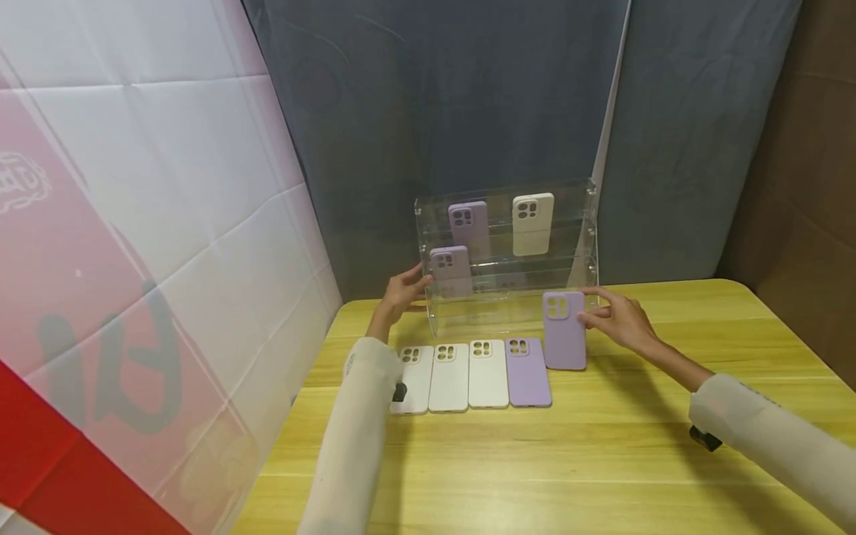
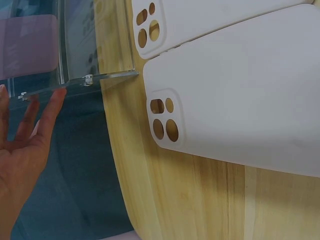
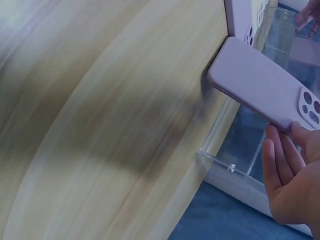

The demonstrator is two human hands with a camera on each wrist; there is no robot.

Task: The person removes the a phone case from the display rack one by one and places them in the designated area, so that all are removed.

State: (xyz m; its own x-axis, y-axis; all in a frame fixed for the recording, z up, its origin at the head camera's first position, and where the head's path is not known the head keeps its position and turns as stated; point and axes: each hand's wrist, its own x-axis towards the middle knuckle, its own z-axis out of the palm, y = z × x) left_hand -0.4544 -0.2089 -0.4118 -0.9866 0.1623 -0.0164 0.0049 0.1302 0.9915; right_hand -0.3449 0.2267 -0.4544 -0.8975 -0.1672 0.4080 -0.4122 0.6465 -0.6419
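Note:
A clear acrylic display rack (image 1: 593, 253) stands at the back of the table. My right hand (image 1: 618, 319) pinches a purple phone case (image 1: 565, 338) by the edge near its camera cutouts, thumb in front. The case is tilted up before the rack's right end, its lower end beside a purple case (image 1: 530, 375) lying flat. At the rack's left side is my left hand (image 1: 401, 293); in the left wrist view its straight fingers (image 2: 52, 107) reach the clear side panel. Several white phone cases (image 1: 488, 379) lie in a row with the flat purple one.
On the rack's upper part lean a purple case (image 1: 471, 230) and a white case (image 1: 533, 227). Another purple case (image 1: 451, 271) sits lower left. Behind hangs a grey curtain (image 1: 435, 96); a printed white sheet (image 1: 200, 171) borders the wooden table (image 1: 468, 468) on the left.

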